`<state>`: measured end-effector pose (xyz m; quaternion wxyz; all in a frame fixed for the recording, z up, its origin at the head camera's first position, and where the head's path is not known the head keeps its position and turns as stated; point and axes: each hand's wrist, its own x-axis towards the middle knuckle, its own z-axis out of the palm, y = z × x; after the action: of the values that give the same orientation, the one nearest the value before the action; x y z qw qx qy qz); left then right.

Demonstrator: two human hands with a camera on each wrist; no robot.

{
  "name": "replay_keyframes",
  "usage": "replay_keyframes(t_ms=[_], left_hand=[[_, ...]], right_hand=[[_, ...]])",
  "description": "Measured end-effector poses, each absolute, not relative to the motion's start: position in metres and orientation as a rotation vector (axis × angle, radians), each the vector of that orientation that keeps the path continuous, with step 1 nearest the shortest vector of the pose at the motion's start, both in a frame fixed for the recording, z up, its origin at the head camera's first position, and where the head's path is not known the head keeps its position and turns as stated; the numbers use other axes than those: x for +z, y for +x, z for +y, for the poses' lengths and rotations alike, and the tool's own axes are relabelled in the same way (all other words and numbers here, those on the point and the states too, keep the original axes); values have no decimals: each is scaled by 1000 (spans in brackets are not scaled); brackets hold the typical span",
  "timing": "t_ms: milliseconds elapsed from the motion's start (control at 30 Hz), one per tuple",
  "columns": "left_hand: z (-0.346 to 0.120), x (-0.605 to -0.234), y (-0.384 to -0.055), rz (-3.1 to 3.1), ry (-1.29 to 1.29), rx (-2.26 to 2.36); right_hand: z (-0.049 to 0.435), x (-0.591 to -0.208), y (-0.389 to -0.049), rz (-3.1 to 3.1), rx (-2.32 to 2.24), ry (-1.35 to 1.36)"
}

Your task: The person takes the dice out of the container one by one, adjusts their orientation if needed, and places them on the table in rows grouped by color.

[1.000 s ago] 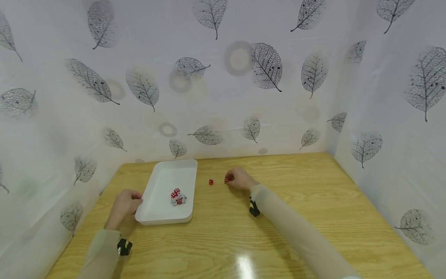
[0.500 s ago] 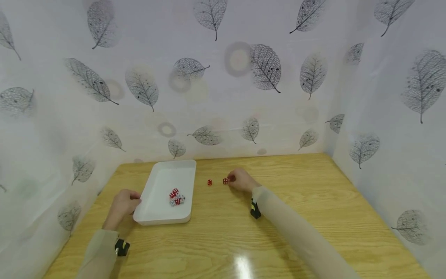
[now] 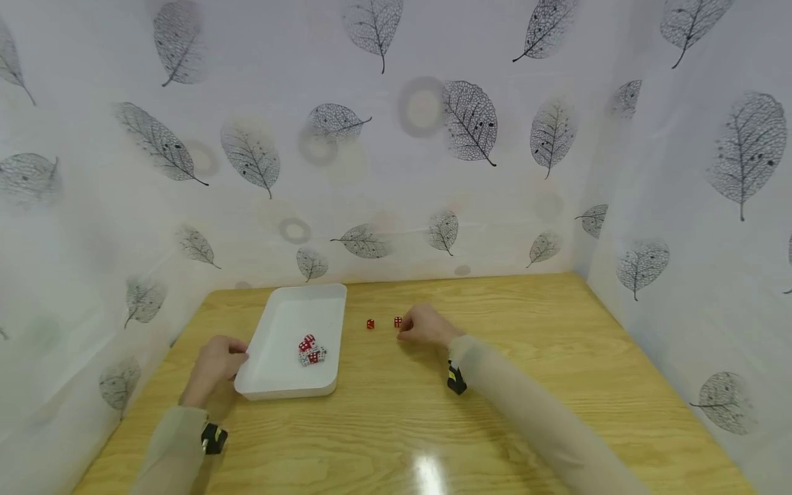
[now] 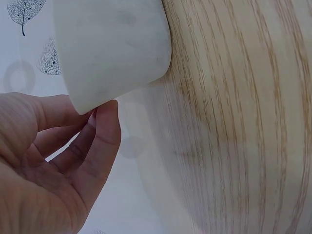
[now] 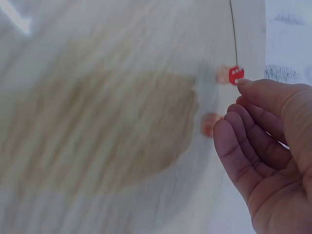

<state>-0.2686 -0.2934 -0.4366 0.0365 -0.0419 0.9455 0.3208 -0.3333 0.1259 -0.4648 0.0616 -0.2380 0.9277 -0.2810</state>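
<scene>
Right hand [image 3: 428,326] of the person hangs low over the desk [image 3: 383,426], its fingers loosely bent and the thumb slightly apart from them, with a red die [image 3: 398,322] just off the tips. Seen from the right wrist, the thumb tip overlaps a corner of that die; whether it touches cannot be told. White pips mark the die's faces. A second red die [image 3: 370,324] sits on the desk between the first die and a white tray [image 3: 303,309], apart from both, its pips too small to count.

The left hand [image 3: 214,366] pinches the tray's left side near the front corner, thumb and fingers clamped on the rim. Inside the tray, toward its near right part, lies a cluster of dice [image 3: 313,353], red ones with white pips and white ones with dark pips, touching and partly heaped.

Each wrist carries a black device, the right device [image 3: 457,379] and the left device [image 3: 214,438] both showing a yellow patch too small to read. Behind the wood-grained desk hangs a pale sheet [image 3: 371,185] printed with dark, veined leaves and soft grey rings.
</scene>
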Motion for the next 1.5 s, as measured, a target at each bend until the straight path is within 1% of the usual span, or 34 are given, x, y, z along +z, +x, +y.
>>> replay_keyframes(t_ms=[300,500,700,1000,1067,1200,1500], left_hand=[[-294,-436,-273,2900,-135,979],[-295,-435,-275,2914,-126,968],[-295,-436,-262,2919,-164,961],[-290,-436,-246,2947,-157,981],[-290,-438,-249,2928,-167,993],[-292,-438,-255,2936,-157,968],[-296,-439,-266,2919,-141,982]], right_hand=[[93,-466,-322,2777,-784,-865],[65,-465,-317,2736,-865,-912],[45,-464,-306,2711,-958,-1001],[27,-461,-290,2728,-1098,-1241],[22,-461,-291,2726,-1080,-1272],[13,-459,-294,2712,-1048,-1284],[-5,-453,-302,2810,-864,-1205]])
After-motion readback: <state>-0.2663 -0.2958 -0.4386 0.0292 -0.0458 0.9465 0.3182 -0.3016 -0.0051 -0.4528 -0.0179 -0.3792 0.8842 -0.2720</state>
